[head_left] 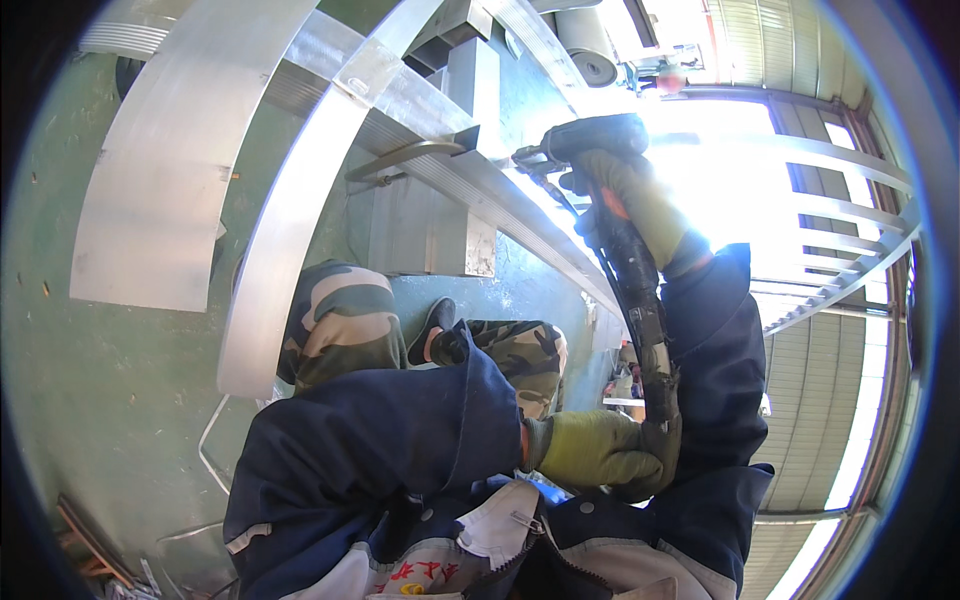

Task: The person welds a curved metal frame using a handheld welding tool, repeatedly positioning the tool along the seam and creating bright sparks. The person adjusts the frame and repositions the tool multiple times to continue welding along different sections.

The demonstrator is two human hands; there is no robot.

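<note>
A black drill-like power tool (600,137) with a long, tape-wrapped lower body rises in front of me, its narrow tip pointing left toward the metal frame. Wrapped round the grip just under its head is my right hand (640,205), in a yellow-green glove. My left hand (600,450), gloved the same way, is closed round the bottom end of the taped body. Left of the tool tip, a ribbed metal beam (480,195) crosses a curved silver strip (310,190). A bent metal clamp (410,155) sits at the beam. Glare hides what lies behind the tool.
A wide curved metal panel (165,200) stands at the left, over the green floor (60,350). Box-shaped metal pieces (430,235) lie beyond the beam. Another curved slatted frame (840,240) reaches across the right. My camouflage-clad knee (340,320) is close to the curved strip.
</note>
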